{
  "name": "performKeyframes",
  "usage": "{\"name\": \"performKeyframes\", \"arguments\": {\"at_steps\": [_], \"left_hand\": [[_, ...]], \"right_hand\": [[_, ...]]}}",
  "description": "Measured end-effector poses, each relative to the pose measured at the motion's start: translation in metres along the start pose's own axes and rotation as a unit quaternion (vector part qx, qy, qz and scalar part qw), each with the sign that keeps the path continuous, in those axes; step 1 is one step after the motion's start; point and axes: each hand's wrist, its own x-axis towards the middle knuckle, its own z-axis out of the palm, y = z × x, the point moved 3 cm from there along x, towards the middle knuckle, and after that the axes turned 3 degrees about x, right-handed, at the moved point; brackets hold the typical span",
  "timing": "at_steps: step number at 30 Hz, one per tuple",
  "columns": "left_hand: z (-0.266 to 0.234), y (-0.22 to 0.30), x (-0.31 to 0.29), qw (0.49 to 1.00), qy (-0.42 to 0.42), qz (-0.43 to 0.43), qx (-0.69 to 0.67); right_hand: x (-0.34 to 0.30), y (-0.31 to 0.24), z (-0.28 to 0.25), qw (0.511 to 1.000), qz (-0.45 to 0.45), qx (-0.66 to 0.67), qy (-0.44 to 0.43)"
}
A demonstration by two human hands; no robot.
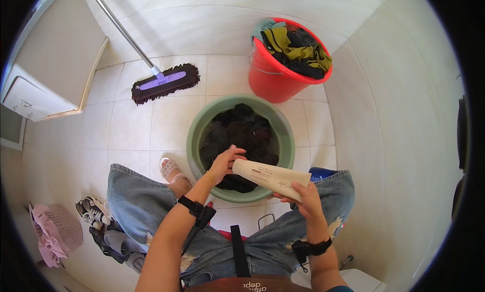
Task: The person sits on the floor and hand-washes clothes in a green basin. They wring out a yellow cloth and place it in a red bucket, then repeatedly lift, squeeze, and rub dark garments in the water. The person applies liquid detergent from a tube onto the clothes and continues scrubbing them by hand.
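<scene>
A cream-coloured squeeze tube [268, 177] slants above the near side of a green basin [193, 135]. My right hand [306, 198] is closed around its wide flat end. The narrow capped end points left, right by my left hand [225, 163], whose fingers stretch out around it. Part of that palm is hidden, and I cannot tell whether it touches the tube. Dark wet clothes [240, 130] lie in water in the basin, below both hands.
Behind the basin, a red bucket [273, 80] is heaped with clothes. A purple flat mop [164, 81] rests on the tiles at the far left. Shoes [93, 211] and a pink basket [65, 226] stand at the left. Something blue [318, 174] sits beside my right knee.
</scene>
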Motion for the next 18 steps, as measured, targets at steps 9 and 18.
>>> {"name": "performKeyframes", "arguments": {"at_steps": [9,18], "left_hand": [[0.018,0.028,-0.031,0.876,0.241,0.317,0.273],[0.015,0.046,-0.033,0.985,0.053,0.157,-0.057]], "right_hand": [[0.026,0.042,0.037,0.987,-0.033,0.128,0.092],[0.059,0.055,0.056,0.954,-0.041,0.293,0.039]]}}
